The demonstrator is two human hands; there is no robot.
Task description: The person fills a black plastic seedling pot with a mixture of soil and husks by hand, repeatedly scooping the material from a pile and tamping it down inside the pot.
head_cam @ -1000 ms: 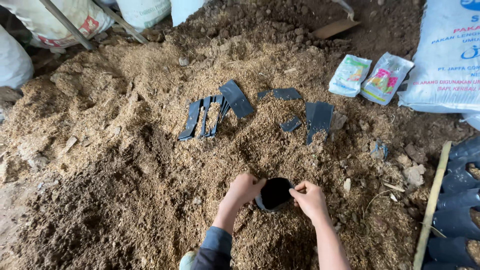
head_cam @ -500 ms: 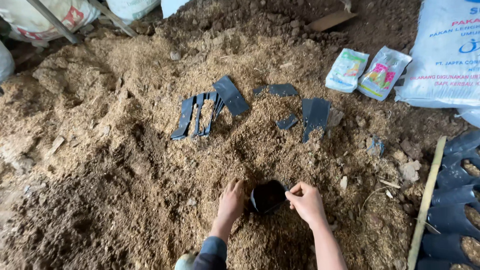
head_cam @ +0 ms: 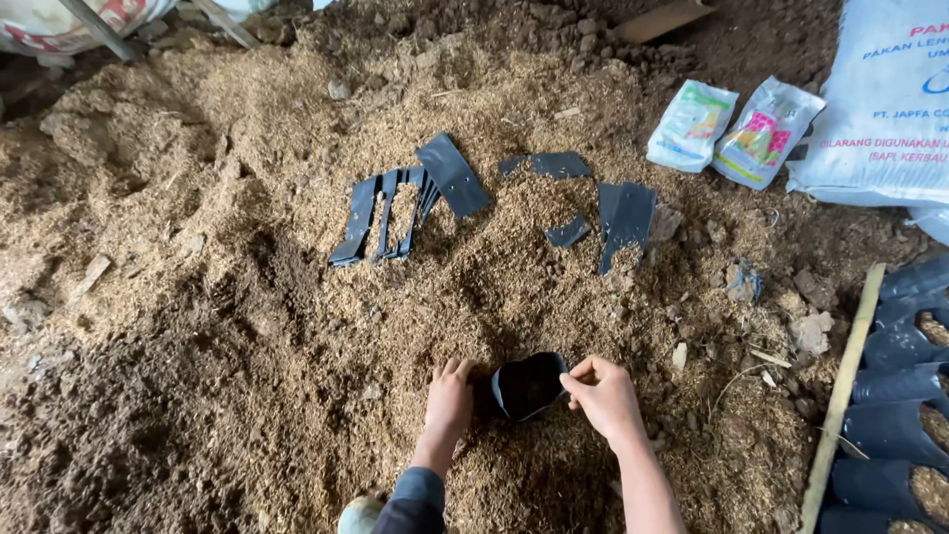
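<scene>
- Black plastic bag [head_cam: 529, 384] sits open-mouthed in the husk-and-soil mix [head_cam: 297, 297], low in the view and right between the two hands.
- Right hand [head_cam: 605, 398] is the nearer one: its thumb and forefinger pinch the bag's right rim, so it is closed on the bag.
- Left hand [head_cam: 450, 399] lies flat, fingers spread and pressed into the mix just beside the bag's left wall; I cannot tell whether it touches the plastic. It grips nothing.
- The hands stand apart, the bag filling the gap, with the forearms coming up from the bottom edge on either side of it.
- The bag's mouth faces up and a little toward the camera; the inside looks dark, and how full it is cannot be told.
- The bag stands short and roughly upright, so its long axis runs more or less vertically into the heap, not along the ground.
- Farther up the heap, well apart from the hands, lie flat black bags [head_cam: 405, 203] in a fanned row, with more loose pieces [head_cam: 623, 220] to the right.
- Two small printed packets [head_cam: 732, 129] and a large white sack [head_cam: 885, 99] rest at the upper right.
- Filled bags [head_cam: 895, 425] stand in a row at the right edge behind a bamboo stick [head_cam: 840, 396].
</scene>
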